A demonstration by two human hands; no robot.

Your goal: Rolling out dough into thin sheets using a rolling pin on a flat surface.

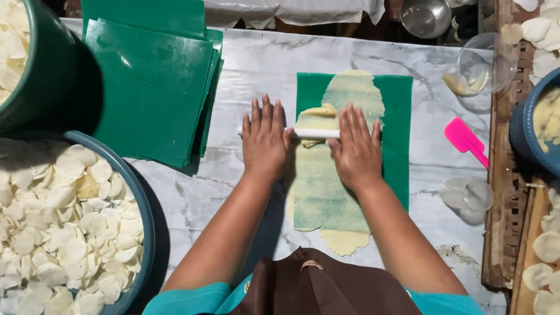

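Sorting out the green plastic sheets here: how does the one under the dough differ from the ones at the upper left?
The single green sheet lies alone and flat under the rolled dough, mostly covered; the stack of green sheets holds several, fanned, bare. The single sheet sits beneath both hands, left hand and right hand, on the white rolling pin; the stack is untouched. Both are the same green, on the marble table.

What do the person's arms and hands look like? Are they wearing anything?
Both arms are bare from the elbows down. The left hand and right hand wear no gloves, and no rings show. Short teal sleeves cover the upper arms, with a brown apron in front.
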